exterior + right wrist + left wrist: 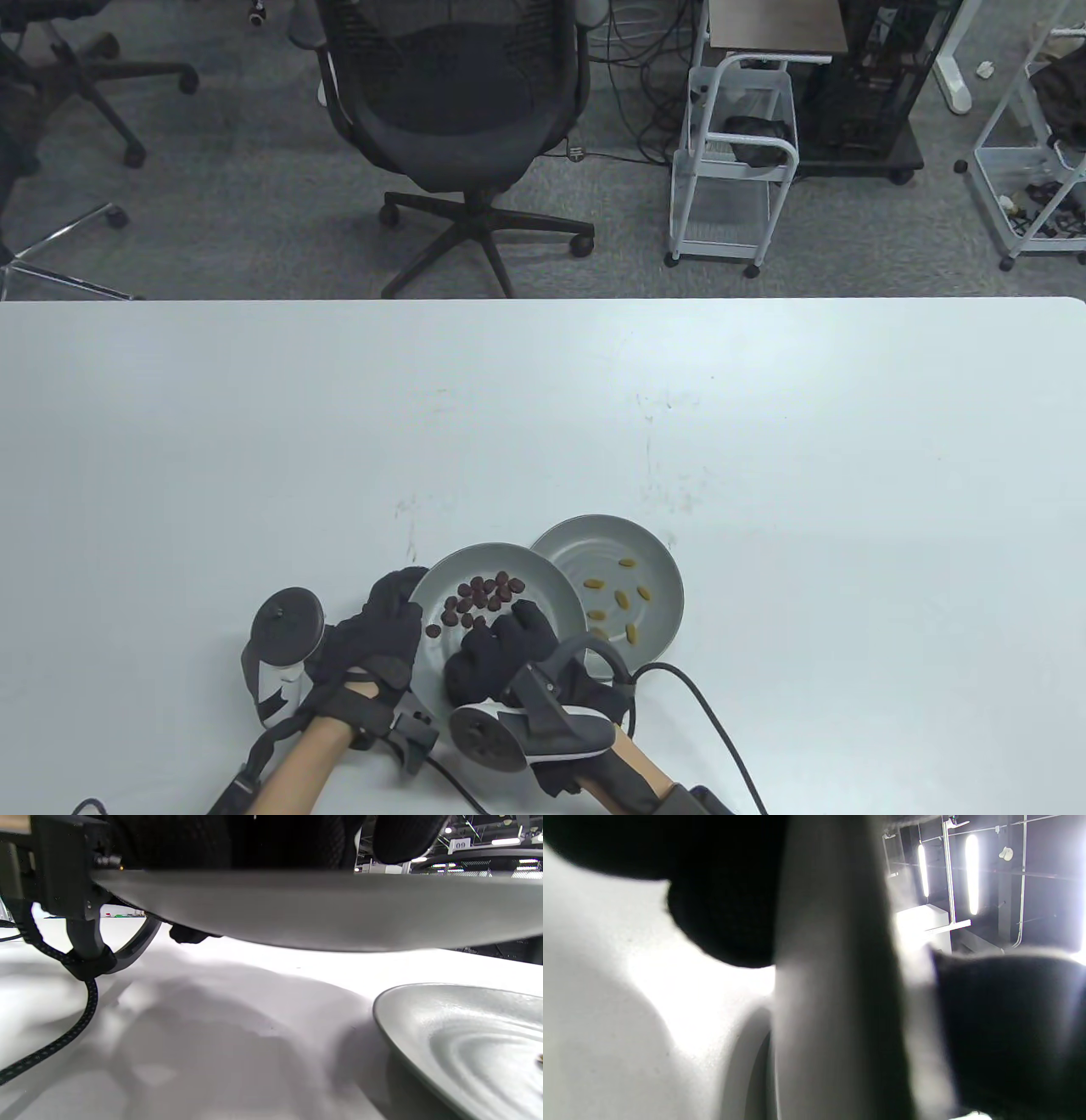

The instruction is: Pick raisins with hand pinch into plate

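Observation:
A grey plate (pixel 543 581) with several dark raisins (pixel 484 597) sits near the table's front edge and overlaps the rim of a second grey plate (pixel 657 569), which holds several yellow raisins (pixel 624 598). My left hand (pixel 405 607) grips the left rim of the dark-raisin plate. In the right wrist view that plate (pixel 297 908) is raised above the table, beside the second plate (pixel 458 1035). My right hand (pixel 502 632) curls down over the near part of the dark-raisin plate; its fingertips are hidden. The left wrist view is a blur of plate rim (pixel 835 984) and glove.
The white table (pixel 764 441) stretches far back and to both sides. A black cable (pixel 721 730) runs from my right wrist across the front right. An office chair (pixel 458 102) and a white cart (pixel 734 161) stand beyond the far edge.

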The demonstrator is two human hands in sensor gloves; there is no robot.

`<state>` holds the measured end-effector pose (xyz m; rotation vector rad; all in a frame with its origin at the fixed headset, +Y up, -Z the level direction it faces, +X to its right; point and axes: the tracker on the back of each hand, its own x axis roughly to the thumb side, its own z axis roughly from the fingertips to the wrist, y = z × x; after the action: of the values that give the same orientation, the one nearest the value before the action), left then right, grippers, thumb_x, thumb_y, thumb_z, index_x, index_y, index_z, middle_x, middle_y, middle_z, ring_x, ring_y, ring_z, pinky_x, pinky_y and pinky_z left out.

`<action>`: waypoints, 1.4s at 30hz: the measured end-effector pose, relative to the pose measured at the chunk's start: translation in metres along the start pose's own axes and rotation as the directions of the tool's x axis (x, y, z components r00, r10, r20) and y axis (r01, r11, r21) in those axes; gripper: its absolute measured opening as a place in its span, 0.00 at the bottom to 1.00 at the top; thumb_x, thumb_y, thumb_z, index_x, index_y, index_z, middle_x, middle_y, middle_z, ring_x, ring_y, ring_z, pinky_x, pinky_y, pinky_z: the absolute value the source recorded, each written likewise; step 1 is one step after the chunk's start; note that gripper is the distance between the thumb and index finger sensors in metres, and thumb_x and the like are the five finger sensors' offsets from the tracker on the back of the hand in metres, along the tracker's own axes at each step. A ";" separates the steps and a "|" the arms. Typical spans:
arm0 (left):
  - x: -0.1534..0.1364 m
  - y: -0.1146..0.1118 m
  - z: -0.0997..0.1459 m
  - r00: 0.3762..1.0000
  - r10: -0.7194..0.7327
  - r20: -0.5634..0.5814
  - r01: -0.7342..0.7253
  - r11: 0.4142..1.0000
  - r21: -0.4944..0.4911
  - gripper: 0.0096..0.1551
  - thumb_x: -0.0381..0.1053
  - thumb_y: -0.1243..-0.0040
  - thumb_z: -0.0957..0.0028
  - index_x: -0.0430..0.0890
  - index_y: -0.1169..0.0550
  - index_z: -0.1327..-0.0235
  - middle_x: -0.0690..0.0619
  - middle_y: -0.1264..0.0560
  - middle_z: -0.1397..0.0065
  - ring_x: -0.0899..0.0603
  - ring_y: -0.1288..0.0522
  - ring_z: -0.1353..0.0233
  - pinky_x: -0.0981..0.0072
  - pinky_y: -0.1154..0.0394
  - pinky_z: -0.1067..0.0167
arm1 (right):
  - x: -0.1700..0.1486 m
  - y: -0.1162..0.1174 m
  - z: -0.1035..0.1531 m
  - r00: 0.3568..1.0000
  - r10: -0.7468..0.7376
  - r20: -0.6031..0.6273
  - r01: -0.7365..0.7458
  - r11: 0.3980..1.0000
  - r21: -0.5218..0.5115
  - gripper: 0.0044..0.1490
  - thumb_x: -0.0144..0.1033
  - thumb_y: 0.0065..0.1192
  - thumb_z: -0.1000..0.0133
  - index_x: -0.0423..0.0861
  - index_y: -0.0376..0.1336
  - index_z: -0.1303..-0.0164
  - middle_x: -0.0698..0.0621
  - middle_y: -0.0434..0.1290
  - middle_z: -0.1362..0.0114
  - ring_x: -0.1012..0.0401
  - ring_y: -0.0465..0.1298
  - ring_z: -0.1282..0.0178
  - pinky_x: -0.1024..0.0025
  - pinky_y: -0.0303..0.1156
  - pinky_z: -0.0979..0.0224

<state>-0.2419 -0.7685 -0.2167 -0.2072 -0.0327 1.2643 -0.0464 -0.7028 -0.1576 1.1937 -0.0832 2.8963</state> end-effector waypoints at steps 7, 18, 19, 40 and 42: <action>0.000 0.000 0.000 1.000 0.006 -0.001 -0.006 1.000 0.003 0.32 0.49 0.49 0.48 0.42 0.33 0.30 0.40 0.20 0.45 0.41 0.13 0.70 0.55 0.16 0.74 | 0.006 0.002 -0.001 0.998 0.048 0.037 -0.046 0.997 -0.055 0.26 0.43 0.68 0.45 0.48 0.71 0.38 0.47 0.74 0.37 0.51 0.76 0.43 0.35 0.63 0.23; 0.001 0.001 0.000 1.000 0.018 0.002 -0.018 1.000 0.010 0.32 0.49 0.49 0.48 0.42 0.33 0.30 0.40 0.20 0.45 0.41 0.13 0.70 0.55 0.16 0.74 | 0.006 0.002 -0.001 0.998 0.055 0.036 -0.053 0.997 -0.055 0.26 0.43 0.67 0.45 0.46 0.70 0.38 0.46 0.73 0.37 0.51 0.75 0.44 0.35 0.63 0.23; 0.000 0.001 0.000 1.000 0.019 0.002 -0.019 1.000 0.011 0.32 0.49 0.49 0.48 0.42 0.33 0.30 0.40 0.20 0.45 0.41 0.13 0.70 0.56 0.16 0.74 | 0.006 0.002 -0.001 0.998 0.053 0.038 -0.050 0.997 -0.060 0.26 0.43 0.67 0.45 0.46 0.70 0.38 0.46 0.73 0.37 0.51 0.75 0.44 0.35 0.63 0.23; 0.001 0.002 0.000 0.999 0.034 0.006 -0.034 0.999 0.012 0.32 0.49 0.49 0.48 0.42 0.33 0.30 0.40 0.20 0.45 0.41 0.13 0.69 0.55 0.16 0.74 | 0.007 0.000 0.003 0.996 0.071 0.048 -0.064 0.988 -0.138 0.26 0.43 0.68 0.45 0.47 0.70 0.39 0.47 0.73 0.38 0.52 0.76 0.45 0.36 0.64 0.23; 0.001 0.002 0.000 0.999 0.036 0.007 -0.036 0.999 0.013 0.32 0.49 0.49 0.48 0.42 0.33 0.30 0.40 0.20 0.45 0.41 0.13 0.69 0.55 0.16 0.74 | 0.006 0.000 0.003 0.997 0.069 0.045 -0.061 0.987 -0.149 0.26 0.43 0.68 0.45 0.47 0.70 0.39 0.47 0.73 0.38 0.52 0.76 0.45 0.36 0.64 0.23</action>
<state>-0.2437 -0.7667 -0.2169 -0.1929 -0.0259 1.3004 -0.0487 -0.7028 -0.1508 1.2605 -0.3367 2.8552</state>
